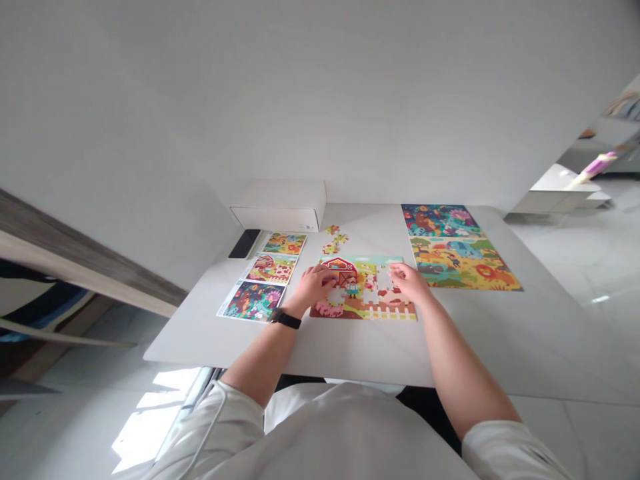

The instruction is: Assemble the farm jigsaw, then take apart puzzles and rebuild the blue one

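We judge the farm puzzle (354, 289) and loose pieces (330, 249) beyond it light, stiff; grip edges. Left hand (316, 284) at its left, right hand (407, 281) at its right; whether clamped, we cannot tell.

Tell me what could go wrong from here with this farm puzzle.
The left hand is over the left side of the farm puzzle, so a sideways push might loosen it. The loose pieces lie near the puzzle's far edge, so a stray reach could perhaps scatter them. The right hand is beside an unfilled gap; anything forced in there the wrong way might bend.
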The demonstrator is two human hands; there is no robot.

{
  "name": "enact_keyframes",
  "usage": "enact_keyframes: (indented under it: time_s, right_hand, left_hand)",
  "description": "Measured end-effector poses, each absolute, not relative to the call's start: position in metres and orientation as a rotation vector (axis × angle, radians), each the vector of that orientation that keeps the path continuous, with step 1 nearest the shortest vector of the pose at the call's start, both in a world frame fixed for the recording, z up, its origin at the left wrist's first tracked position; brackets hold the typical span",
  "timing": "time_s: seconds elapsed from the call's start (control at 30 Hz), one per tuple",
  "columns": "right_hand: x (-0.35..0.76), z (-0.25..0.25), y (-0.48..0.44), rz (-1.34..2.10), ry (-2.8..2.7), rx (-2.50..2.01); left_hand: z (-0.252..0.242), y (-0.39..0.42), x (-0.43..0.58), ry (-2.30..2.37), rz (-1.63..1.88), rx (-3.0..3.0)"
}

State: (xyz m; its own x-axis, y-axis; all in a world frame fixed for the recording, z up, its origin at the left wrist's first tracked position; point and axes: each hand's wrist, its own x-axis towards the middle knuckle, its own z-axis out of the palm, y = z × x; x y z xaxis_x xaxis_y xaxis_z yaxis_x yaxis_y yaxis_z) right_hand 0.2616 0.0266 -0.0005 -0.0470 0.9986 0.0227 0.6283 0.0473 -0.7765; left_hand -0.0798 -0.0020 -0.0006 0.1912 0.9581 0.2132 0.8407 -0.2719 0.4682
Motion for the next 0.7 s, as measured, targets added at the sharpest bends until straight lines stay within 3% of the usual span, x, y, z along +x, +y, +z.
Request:
enact_keyframes:
  time_s: [0.3,0.7]
  right_hand:
    - [0.257,-0.008,0.03,0.762,-1.803,-1.601]
    - [0.263,-0.015,0.039,0.697,-1.813,-1.578]
  left_hand:
    - [0.017,0.069,-0.108,1.923,0.819,1.915]
    - [0.013,0.138,-0.105,1.997,0.629,1.853]
